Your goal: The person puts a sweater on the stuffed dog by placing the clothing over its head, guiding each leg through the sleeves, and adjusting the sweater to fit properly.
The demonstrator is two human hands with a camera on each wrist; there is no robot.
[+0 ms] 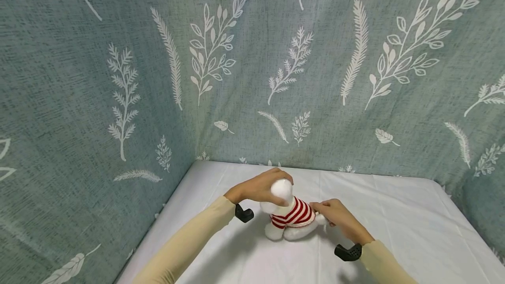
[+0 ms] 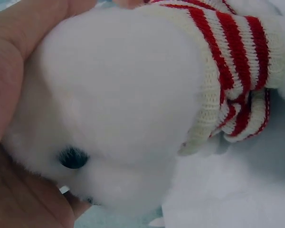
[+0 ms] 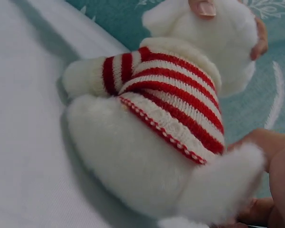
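A white plush dog (image 1: 298,227) in a red-and-white striped knit sweater (image 3: 175,95) sits on the white-covered surface, facing left. My left hand (image 1: 262,187) grips its head (image 2: 118,80), with fingers over the far side and the thumb across the near side. In the left wrist view a dark eye (image 2: 73,157) shows between the fingers and the sweater collar. My right hand (image 1: 341,218) holds the dog's rump by the sweater's back hem, just behind the white tail (image 3: 228,183). Part of that hand's grip is hidden behind the tail.
The white sheet (image 1: 221,249) covers the surface, with light creases. Blue-green fabric (image 1: 252,135) with white leaf prints hangs behind it and along the left side. A black wrist camera mount (image 1: 348,252) sits by the right wrist, another (image 1: 243,213) by the left.
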